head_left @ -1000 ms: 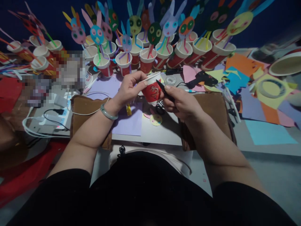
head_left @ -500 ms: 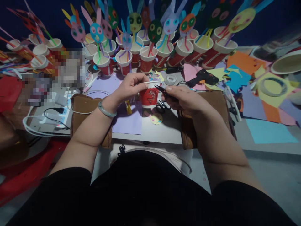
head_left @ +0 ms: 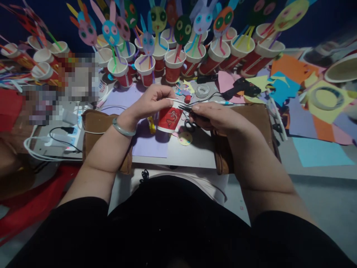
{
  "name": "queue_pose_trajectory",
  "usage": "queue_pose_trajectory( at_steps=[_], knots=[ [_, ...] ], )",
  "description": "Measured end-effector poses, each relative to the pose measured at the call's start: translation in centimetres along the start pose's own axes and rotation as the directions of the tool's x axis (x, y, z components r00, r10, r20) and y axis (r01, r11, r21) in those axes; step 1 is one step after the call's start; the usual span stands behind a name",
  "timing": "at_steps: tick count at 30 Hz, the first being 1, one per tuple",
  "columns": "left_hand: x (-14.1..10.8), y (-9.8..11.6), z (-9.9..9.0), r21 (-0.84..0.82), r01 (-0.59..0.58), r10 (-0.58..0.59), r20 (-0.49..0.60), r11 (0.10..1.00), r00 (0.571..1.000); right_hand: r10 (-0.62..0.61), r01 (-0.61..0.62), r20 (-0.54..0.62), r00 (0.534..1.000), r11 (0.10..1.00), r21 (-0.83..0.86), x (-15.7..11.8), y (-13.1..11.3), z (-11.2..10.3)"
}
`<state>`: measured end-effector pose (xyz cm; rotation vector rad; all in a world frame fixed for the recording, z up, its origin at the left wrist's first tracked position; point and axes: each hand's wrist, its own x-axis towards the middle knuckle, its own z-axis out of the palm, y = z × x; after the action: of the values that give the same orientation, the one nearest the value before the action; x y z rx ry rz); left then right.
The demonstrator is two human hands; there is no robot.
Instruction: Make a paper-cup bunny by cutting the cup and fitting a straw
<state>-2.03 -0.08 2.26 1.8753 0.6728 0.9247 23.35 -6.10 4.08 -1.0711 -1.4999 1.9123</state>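
My left hand, with a pale bangle at its wrist, grips the white rim of a red paper cup between thumb and fingers. The cup tilts, its base toward the lower left, and a dragon figure shows on its side. My right hand is closed on a dark pointed tool. Its two slim tips meet the cup's rim; the grip hides whether it is scissors or tweezers. Black scissor handles show just below that hand. Beneath lies a yellow paper disc with small coloured marks.
Red cups holding rabbit-faced paper figures line the back. A black glue gun, a tape roll and coloured paper scraps lie to the right. A power strip with cables is at left. Brown pads lie under both forearms.
The cup has moved slightly left and tipped from nearly upright to a slant. The dark tool's tips have shifted left and down with it, staying near the rim.
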Motion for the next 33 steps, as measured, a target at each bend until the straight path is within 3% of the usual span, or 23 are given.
queue_pose_trajectory(
  at_steps=[12, 33],
  knots=[
    [-0.1, 0.1, -0.3, 0.062, 0.008, -0.014, 0.094, 0.998, 0.995, 0.057, -0.057, 0.031, 0.998, 0.998, 0.030, 0.0, 0.1, 0.6],
    [0.0, 0.2, -0.3, 0.022, 0.030, -0.033, 0.155, 0.999, 0.987, 0.049, -0.052, 0.087, 0.995, 0.998, 0.023, 0.7, 0.8, 1.3]
  ],
)
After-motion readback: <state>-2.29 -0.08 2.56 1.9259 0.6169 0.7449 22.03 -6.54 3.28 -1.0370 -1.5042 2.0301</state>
